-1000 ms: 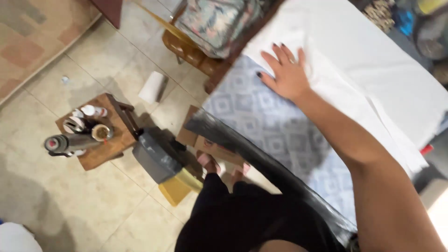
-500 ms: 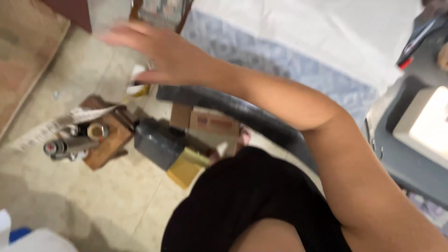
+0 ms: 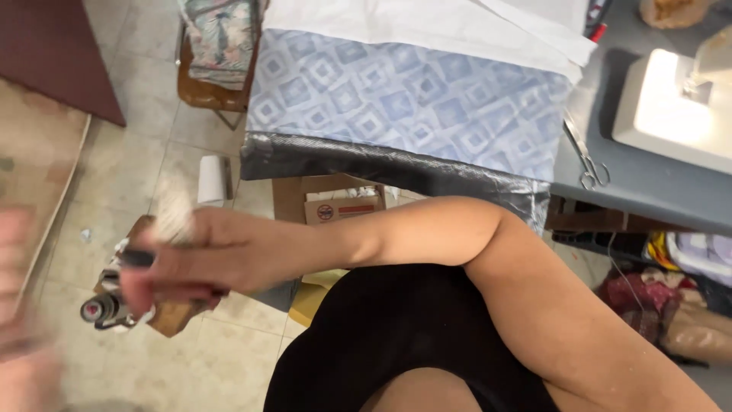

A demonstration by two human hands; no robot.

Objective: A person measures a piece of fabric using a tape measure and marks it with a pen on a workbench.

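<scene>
Reaches across the body with the right hand (image 3: 191, 259), low at the left above the tiled floor (image 3: 152, 366), fingers half curled and smeared by blur; cannot tell whether anything sits inside the curl. Shows only a pink smear of the left hand (image 3: 19, 320) at the frame's left edge, so cannot tell how open it is or whether it holds anything. Lies just under the right fingertips: a small wooden stand (image 3: 171, 317) on the floor, with a spool-like cylinder (image 3: 99, 309) on its side at the near end, round end toward the camera. Looks light and stiff, likely to roll on its smooth curved side; best pinched across the barrel between thumb and fingers rather than by the end. Stands beyond the hand: a white roll (image 3: 212, 179) on the tiles, and a cardboard box (image 3: 335, 202) tucked under the table (image 3: 648, 191). Hangs over the table's near edge: blue diamond-patterned fabric (image 3: 396, 99) with a white cloth (image 3: 427, 23) above it. Rests farther right on the grey top: scissors (image 3: 587, 164) beside a lit sewing machine (image 3: 679, 99).
</scene>
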